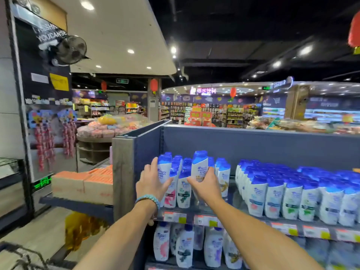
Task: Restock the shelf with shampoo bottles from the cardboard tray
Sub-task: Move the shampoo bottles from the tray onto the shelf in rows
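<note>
In the head view, the left hand (153, 184) curls its fingers round a white plastic shampoo bottle with blue cap (164, 170) at the left end of the grey metal shelf (243, 216). The right hand (204, 185) likewise grips a second bottle (198, 168) just right, raised above its neighbours. They look stiff, smooth and probably slippery, so hold them at mid-body.

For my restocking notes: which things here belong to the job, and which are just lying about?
Job: left hand and its shampoo bottle, right hand and its raised bottle, shelf.
Lying about: orange boxes, wall fan, red lantern.
</note>
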The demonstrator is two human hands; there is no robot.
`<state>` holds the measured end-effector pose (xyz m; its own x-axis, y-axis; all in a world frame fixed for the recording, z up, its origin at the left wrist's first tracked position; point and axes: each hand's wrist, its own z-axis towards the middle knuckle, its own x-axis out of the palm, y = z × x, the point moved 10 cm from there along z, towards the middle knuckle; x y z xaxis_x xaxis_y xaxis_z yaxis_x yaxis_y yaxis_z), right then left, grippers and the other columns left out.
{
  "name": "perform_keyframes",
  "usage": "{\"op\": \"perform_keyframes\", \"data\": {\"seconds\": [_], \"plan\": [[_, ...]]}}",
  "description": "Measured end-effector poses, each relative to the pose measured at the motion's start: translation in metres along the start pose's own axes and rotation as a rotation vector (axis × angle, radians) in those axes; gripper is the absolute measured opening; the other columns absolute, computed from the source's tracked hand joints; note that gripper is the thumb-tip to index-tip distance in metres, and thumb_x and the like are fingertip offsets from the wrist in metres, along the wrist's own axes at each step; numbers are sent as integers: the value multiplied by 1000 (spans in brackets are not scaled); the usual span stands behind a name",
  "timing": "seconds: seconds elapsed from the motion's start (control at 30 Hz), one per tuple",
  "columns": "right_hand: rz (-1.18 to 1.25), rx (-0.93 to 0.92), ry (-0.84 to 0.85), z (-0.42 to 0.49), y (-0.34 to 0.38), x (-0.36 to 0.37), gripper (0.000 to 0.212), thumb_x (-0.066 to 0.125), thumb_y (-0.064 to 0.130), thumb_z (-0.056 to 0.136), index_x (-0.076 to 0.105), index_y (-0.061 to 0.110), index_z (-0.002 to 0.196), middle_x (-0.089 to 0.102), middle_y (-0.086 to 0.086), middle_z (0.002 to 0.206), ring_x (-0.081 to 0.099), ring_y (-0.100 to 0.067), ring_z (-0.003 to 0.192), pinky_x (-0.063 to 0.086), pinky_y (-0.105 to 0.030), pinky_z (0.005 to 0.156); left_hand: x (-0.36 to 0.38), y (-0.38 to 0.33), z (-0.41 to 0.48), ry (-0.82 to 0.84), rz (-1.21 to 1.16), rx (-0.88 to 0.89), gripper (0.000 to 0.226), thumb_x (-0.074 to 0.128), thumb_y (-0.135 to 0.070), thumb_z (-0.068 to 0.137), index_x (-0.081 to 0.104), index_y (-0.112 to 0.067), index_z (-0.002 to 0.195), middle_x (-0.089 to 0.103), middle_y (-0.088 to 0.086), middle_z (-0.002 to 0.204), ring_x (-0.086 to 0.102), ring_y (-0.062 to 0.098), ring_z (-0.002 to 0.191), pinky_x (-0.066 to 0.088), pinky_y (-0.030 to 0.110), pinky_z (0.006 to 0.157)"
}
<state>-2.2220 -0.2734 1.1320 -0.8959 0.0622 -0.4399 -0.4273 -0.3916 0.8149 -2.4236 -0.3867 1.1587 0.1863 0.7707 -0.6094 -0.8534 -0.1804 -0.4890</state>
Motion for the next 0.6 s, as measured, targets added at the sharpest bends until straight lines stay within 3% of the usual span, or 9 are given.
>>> {"op": "perform_keyframes", "data": {"seconds": [0.2,0.37,0.6], "plan": [[-39,82,-128,27,-45,-57,51,78,39,71,43,17,100,59,2,93,60,-21,86,46,-33,70,50,-66,14,-8,-143,78,85,67,-53,79,29,-20,147,48,3,133,48,23,122,45,38,91],[-54,136,-199,46,-75,-91,55,80,37,72,44,15,107,57,1,95,56,-22,87,40,-31,70,90,-120,30,50,-167,128,86,66,-54,79,25,-24,148,50,1,124,50,22,114,47,38,78],[-58,146,-188,69,-106,-105,58,81,38,72,42,15,108,58,-2,103,54,-18,89,42,-30,69,151,-148,36,115,-213,119,84,68,-51,79,26,-23,146,48,2,128,50,23,115,47,39,83]]}}
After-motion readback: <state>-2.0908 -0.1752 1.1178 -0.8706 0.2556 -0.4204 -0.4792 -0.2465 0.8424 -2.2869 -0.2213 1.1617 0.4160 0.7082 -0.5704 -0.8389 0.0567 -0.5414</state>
